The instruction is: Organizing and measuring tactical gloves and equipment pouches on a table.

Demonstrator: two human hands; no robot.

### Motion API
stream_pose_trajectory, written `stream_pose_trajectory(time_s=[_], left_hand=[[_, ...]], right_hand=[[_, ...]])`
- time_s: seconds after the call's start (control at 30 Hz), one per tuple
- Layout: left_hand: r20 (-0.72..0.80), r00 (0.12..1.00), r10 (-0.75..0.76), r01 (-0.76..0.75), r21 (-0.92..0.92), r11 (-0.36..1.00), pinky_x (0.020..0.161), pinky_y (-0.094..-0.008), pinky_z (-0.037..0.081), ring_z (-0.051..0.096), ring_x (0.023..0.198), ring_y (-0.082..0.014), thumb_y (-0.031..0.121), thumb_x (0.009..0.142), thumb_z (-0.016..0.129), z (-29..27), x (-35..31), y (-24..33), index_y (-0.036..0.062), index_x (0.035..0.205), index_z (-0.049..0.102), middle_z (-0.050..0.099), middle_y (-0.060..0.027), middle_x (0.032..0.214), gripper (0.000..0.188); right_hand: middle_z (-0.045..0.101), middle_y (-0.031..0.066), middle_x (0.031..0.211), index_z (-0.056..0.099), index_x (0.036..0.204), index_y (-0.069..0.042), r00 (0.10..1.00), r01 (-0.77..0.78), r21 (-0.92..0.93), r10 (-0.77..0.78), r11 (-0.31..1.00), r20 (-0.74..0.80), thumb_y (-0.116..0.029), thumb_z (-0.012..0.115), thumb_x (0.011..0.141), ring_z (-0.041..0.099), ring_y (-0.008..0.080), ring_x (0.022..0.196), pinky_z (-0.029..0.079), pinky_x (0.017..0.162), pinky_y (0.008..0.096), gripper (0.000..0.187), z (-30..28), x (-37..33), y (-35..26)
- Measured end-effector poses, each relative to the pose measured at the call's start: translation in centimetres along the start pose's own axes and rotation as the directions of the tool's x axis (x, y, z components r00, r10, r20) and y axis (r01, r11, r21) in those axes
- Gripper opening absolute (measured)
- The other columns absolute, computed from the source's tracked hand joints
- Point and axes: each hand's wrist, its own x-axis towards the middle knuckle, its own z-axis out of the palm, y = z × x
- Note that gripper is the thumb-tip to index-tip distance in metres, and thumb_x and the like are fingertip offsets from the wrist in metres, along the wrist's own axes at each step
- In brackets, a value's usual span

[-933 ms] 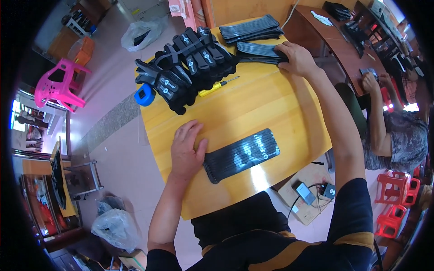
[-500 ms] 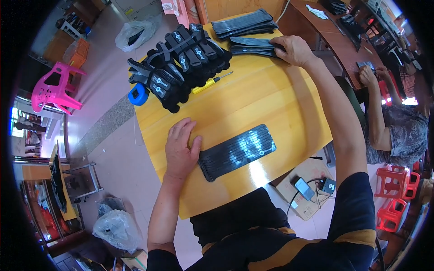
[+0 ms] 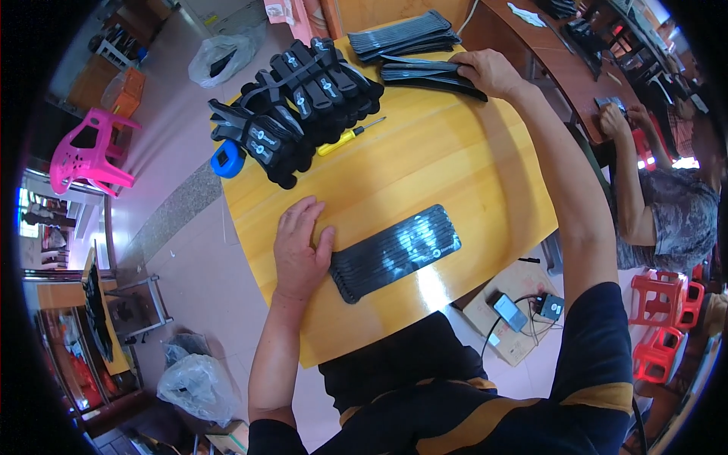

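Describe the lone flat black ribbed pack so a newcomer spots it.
Find the yellow wooden table. Toward its near edge, just right of the left hand, lies the glossy, black, ribbed, rectangular pack. It lies alone, unlike the black ribbed stacks at the far edge.

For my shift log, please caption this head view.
Right hand grips stacked black strips; left hand rests beside a single ribbed strip on the table.
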Motion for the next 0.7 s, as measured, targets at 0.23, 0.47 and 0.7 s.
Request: stream_pose_trajectory(time_s=[0.23,0.47,0.7], left_hand=[[-0.017,1.0,0.017,-0.016,0.013,1.0,0.107,-0.0417,0.046,0.059,0.123,-0.0344,0.006,0.084,0.072,0.1,0.1,0.2,0.0037,0.121,0.066,0.063,-0.0162,0.133,0.037],[-0.028,0.999,0.02,-0.02,-0.005,1.0,0.105,-0.0418,0.047,0.059,0.121,-0.0358,0.008,0.084,0.073,0.1,0.2,0.2,0.003,0.121,0.066,0.063,-0.0171,0.13,0.038],[-0.033,0.999,0.023,-0.023,0.008,1.0,0.107,-0.0404,0.046,0.06,0.123,-0.0341,0.005,0.084,0.072,0.3,0.1,0.3,0.0043,0.121,0.067,0.064,-0.0162,0.132,0.037]], right_hand=[[0.073,0.0181,0.098,0.072,0.118,-0.009,0.998,0.0,0.058,-0.004,0.998,0.058,-0.016,0.065,0.092,0.07,0.0375,0.092,0.055,0.085,0.0457,0.028,-0.5,-0.1,0.3],[0.074,0.0166,0.104,0.073,0.12,-0.009,0.99,-0.061,0.072,0.051,0.996,0.134,-0.01,0.066,0.091,0.07,0.0332,0.098,0.055,0.088,0.0424,0.03,-1.1,0.4,0.0],[0.074,0.0163,0.102,0.073,0.119,-0.009,0.993,-0.006,0.089,-0.004,0.996,0.116,-0.012,0.066,0.091,0.07,0.0345,0.096,0.054,0.088,0.0437,0.029,-1.1,0.4,0.4]])
